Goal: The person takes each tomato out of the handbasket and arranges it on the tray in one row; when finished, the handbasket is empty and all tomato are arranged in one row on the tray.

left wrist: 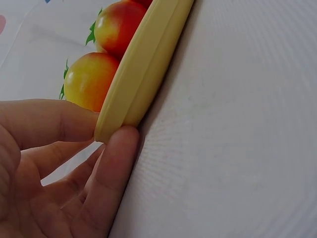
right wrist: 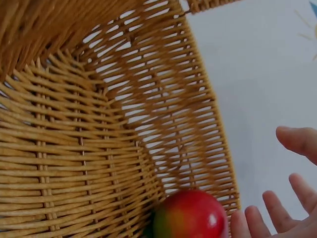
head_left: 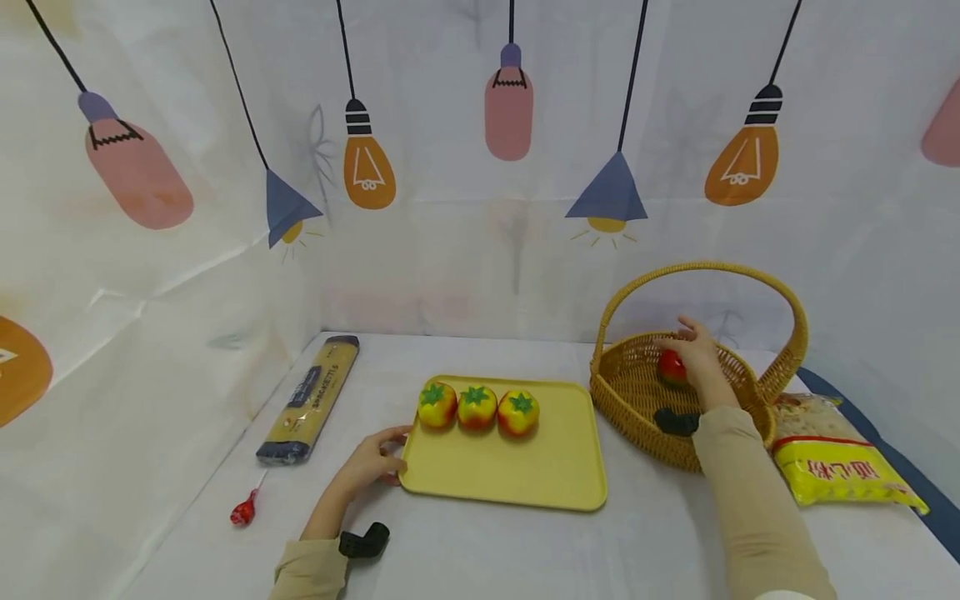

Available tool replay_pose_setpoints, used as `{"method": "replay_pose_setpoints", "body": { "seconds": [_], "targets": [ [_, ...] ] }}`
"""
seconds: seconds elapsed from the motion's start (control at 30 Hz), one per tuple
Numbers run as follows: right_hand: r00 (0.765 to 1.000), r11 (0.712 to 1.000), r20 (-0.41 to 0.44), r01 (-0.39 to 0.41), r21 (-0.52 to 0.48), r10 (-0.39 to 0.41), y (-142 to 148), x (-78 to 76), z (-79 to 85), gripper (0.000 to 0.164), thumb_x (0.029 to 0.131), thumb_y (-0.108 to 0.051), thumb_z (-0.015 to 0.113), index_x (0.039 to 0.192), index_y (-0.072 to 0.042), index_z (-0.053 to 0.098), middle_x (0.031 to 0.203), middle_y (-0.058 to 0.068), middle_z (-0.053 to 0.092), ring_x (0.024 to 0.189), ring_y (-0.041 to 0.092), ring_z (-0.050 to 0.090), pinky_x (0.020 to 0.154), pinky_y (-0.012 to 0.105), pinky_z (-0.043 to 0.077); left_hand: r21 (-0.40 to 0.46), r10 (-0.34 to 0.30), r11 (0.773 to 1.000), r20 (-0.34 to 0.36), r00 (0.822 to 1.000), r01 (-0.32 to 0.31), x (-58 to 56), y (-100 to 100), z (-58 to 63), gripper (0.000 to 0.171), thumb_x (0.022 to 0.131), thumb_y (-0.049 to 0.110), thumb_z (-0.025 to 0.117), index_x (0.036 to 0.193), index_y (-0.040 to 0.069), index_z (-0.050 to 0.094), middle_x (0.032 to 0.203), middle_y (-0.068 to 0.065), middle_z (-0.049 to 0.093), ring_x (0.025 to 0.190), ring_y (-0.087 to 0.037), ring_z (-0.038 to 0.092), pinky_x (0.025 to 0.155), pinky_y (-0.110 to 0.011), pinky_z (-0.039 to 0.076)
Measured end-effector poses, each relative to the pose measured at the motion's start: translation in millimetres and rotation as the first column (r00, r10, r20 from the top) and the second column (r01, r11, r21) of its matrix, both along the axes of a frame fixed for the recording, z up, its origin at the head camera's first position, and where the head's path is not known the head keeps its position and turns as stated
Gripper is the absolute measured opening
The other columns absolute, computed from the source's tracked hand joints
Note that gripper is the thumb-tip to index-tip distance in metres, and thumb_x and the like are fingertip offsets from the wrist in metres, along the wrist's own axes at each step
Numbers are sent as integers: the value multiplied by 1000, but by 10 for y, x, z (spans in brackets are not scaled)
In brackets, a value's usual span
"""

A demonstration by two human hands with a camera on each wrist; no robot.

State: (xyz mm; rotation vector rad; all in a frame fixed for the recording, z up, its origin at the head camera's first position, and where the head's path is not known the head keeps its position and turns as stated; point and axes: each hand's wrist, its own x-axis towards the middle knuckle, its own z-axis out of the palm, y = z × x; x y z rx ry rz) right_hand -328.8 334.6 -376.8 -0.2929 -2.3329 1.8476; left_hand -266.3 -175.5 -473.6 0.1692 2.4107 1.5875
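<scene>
My left hand [head_left: 369, 461] pinches the near-left rim of a yellow tray [head_left: 495, 481]; in the left wrist view, thumb and finger sit on either side of the tray's edge [left wrist: 141, 74]. Three yellow-and-red toy tomatoes [head_left: 477, 408] with green leafy tops stand in a row along the tray's far left part. Over the wicker basket [head_left: 633, 371] at the right, my right hand [head_left: 699, 357] has its fingers spread. Just beside its fingers, a red toy tomato [right wrist: 190, 215] lies inside the basket against the wall, overlapped by the hand in the head view.
A spaghetti packet [head_left: 311, 400] lies at the left, with a red lollipop [head_left: 243, 508] nearer. Right of the basket is a yellow food bag [head_left: 840, 458]. The basket's tall handle [head_left: 705, 267] arches above it. A printed cloth wall [head_left: 450, 267] closes the back.
</scene>
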Motion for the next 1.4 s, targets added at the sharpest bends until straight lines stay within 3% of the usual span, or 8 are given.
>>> {"method": "replay_pose_setpoints", "body": {
  "seconds": [0.2, 0.33, 0.53, 0.63, 0.83, 0.97, 1.17, 1.4],
  "targets": [
    [998, 998, 37, 51, 38, -53, 86, 13, -142, 73, 90, -10, 54, 148, -5, 10, 150, 26, 6, 133, 44, 19, 101, 51, 33, -6, -1, 1000, -1, 1000, 1, 40, 16, -56, 65, 68, -1, 65, 131, 1, 49, 120, -20, 52, 70, -18, 54, 59, -33, 55],
    [994, 991, 44, 91, 98, -95, 145, 9, -199, 71, 90, -10, 54, 148, -4, 14, 149, 27, 9, 132, 45, 20, 101, 52, 34, 10, -4, 1000, -3, 1000, 4, 54, 20, -67, 66, 67, -2, 64, 131, 0, 49, 121, -21, 51, 69, -17, 53, 57, -32, 55],
    [994, 985, 89, 55, 162, -70, 190, 7, -208, 71, 89, -9, 54, 147, -2, 14, 148, 30, 7, 131, 49, 17, 102, 56, 32, 19, 6, 1000, -4, 1000, -6, 53, 19, -43, 66, 67, -2, 65, 131, 0, 49, 122, -21, 50, 67, -17, 52, 55, -32, 54],
    [987, 974, 140, 48, 222, -80, 211, 9, -198, 72, 88, -12, 55, 147, -3, 14, 147, 30, 8, 130, 51, 14, 99, 59, 31, 19, 7, 1000, -4, 1000, -7, 44, 17, -32, 65, 68, -2, 65, 131, 1, 49, 122, -20, 50, 68, -17, 53, 56, -32, 54],
    [975, 946, 189, 49, 321, -114, 245, 26, -182, 76, 86, -17, 60, 147, -5, 16, 148, 31, 2, 127, 59, 0, 99, 69, 16, 20, -2, 1000, -9, 1000, 2, 27, 10, -21, 65, 68, -2, 64, 131, 0, 48, 122, -20, 50, 68, -17, 54, 56, -32, 54],
    [969, 933, 212, 41, 357, -124, 276, 43, -194, 77, 86, -19, 61, 147, -6, 16, 147, 34, 1, 126, 61, 2, 98, 70, 16, 16, -2, 1000, -8, 1000, 2, 17, 4, -21, 65, 68, -2, 64, 131, 1, 49, 122, -20, 50, 68, -17, 54, 56, -32, 54],
    [961, 894, 243, 12, 447, -134, 313, 62, -225, 75, 83, -13, 59, 144, 3, 19, 135, 44, 10, 119, 61, 14, 93, 65, 23, 11, 3, 1000, -10, 1000, -3, 23, 3, -20, 65, 68, -2, 65, 131, 0, 49, 122, -21, 50, 68, -17, 54, 56, -32, 55],
    [952, 951, 282, 29, 306, -120, 332, 75, -248, 80, 79, -4, 62, 142, 8, 15, 134, 44, 2, 120, 55, 13, 94, 58, 33, 6, 4, 1000, -13, 1000, -4, 36, 4, -13, 65, 68, -1, 65, 131, 1, 49, 122, -21, 51, 68, -17, 54, 56, -32, 54]
  ]
}}
